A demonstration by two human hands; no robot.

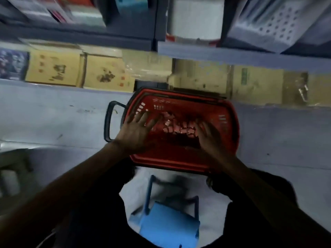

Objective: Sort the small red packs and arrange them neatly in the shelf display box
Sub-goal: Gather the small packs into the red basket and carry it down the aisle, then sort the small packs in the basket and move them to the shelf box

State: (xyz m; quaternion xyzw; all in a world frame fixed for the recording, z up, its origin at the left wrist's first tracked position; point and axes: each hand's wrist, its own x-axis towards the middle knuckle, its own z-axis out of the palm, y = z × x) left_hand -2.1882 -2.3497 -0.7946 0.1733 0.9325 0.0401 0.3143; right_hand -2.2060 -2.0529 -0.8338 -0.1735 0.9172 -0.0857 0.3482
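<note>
A red plastic basket (231, 133) sits on the floor in front of me, with a black handle folded out on its left. Several small red packs (179, 127) lie in a loose heap on its bottom. My left hand (138, 133) reaches into the basket's left half with fingers spread, just left of the heap. My right hand (208, 135) is in the right half, fingers apart and resting at the heap's right edge. Neither hand visibly grips a pack. The picture is blurred. No shelf display box is identifiable.
Behind the basket, the bottom shelf holds cardboard boxes (53, 68). Upper shelves (197, 52) carry white and patterned packages. A blue plastic stool (168, 228) stands between my legs. Pale floor (53, 119) lies to both sides of the basket.
</note>
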